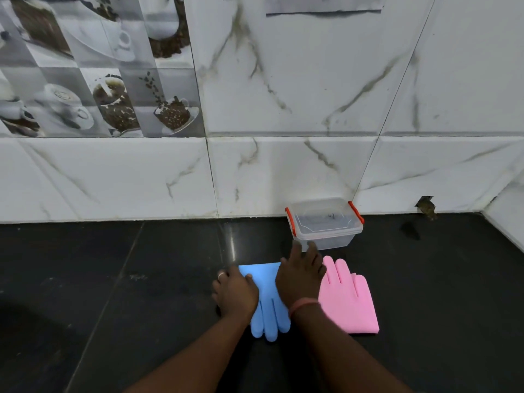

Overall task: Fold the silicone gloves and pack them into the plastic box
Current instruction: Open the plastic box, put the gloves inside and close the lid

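Observation:
A blue silicone glove [269, 304] lies flat on the black counter [141, 279], its fingers pointing toward me. My left hand [235, 293] rests on its left edge with the fingers curled over the rim. My right hand [300, 276] lies flat across its right side, fingers stretched toward the box. A pink glove [348, 302] lies flat just to the right, fingers pointing away from me. The clear plastic box [326, 224] with orange clips stands open against the wall, just beyond my right fingertips.
A marble-patterned tiled wall [312, 165] rises right behind the box. A side wall [507, 219] closes the counter's far right corner. A small hole [425, 207] sits in the wall at the right.

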Available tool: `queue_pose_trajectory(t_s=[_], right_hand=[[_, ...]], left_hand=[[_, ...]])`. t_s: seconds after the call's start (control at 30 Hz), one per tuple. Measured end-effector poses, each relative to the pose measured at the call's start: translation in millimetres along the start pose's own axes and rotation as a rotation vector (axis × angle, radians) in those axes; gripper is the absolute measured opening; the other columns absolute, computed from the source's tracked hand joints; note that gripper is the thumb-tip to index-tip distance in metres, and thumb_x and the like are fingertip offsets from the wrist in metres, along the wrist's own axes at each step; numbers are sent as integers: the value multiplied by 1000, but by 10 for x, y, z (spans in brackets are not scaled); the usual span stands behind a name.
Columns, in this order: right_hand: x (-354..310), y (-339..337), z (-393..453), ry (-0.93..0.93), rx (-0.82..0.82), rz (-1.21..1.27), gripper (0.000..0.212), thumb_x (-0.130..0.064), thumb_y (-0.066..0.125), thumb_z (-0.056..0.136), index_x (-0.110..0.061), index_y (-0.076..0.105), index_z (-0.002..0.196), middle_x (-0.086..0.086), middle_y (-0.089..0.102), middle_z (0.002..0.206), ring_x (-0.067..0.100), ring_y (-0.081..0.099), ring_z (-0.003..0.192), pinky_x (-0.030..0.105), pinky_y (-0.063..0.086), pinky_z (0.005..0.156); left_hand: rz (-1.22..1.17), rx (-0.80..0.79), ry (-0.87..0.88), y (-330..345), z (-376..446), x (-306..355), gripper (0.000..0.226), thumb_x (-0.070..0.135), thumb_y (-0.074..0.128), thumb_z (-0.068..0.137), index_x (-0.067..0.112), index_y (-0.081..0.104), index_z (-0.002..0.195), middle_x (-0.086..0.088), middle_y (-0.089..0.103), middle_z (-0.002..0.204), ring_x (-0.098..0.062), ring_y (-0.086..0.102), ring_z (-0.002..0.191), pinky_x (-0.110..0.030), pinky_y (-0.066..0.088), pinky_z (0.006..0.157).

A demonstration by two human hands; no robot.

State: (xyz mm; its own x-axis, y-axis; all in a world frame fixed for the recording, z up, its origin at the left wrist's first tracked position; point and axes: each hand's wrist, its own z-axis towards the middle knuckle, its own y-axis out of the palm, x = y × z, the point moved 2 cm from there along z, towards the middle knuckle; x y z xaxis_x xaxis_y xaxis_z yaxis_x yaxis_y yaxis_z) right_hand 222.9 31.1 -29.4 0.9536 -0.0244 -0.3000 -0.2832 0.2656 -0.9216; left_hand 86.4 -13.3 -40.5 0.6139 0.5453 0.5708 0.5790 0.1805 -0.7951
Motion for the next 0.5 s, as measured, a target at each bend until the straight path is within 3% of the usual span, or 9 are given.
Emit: queue_pose_trajectory(t_s=[0.1, 0.23, 0.3, 0.43, 0.5], right_hand=[[45, -92, 436, -11, -108, 1, 62, -19, 62, 93, -17, 34, 148, 17, 31, 150, 29, 58, 111, 39, 55, 89], [106, -169, 796, -18, -201, 0, 56, -8, 75, 83, -14, 48, 132, 13, 46, 137, 28, 66, 107, 37, 57, 90], [131, -206, 856, -54, -206, -13, 57, -11, 80, 80, -13, 52, 131, 11, 53, 133, 26, 66, 110, 36, 56, 93], [2, -402, 747, -234, -79, -19, 39, -21, 72, 86, -13, 57, 121, 7, 58, 118, 23, 65, 101, 34, 58, 81], [-140, -597, 587, -287, 24, 66, 26, -23, 66, 91, -13, 59, 114, 6, 58, 111, 21, 63, 94, 32, 57, 73]], left_hand=[[-26, 14, 39, -92, 27, 138, 47, 30, 52, 100, 19, 45, 145, -15, 43, 149, -34, 39, 137, -46, 35, 112], [-183, -22, 40, -146, 24, 222, 45, 20, 54, 98, 18, 51, 143, -16, 51, 141, -33, 46, 133, -39, 35, 112], [-304, -40, 53, -159, -4, 232, 38, 15, 55, 97, 16, 59, 135, -15, 55, 132, -30, 56, 122, -36, 44, 105], [-557, -42, 76, -239, -82, 296, 26, 11, 53, 99, 15, 66, 121, 2, 61, 112, -14, 63, 102, -18, 42, 77], [-682, -59, 39, -306, -122, 362, 22, 18, 53, 101, 14, 67, 118, 0, 65, 103, -10, 62, 90, -21, 50, 72]])
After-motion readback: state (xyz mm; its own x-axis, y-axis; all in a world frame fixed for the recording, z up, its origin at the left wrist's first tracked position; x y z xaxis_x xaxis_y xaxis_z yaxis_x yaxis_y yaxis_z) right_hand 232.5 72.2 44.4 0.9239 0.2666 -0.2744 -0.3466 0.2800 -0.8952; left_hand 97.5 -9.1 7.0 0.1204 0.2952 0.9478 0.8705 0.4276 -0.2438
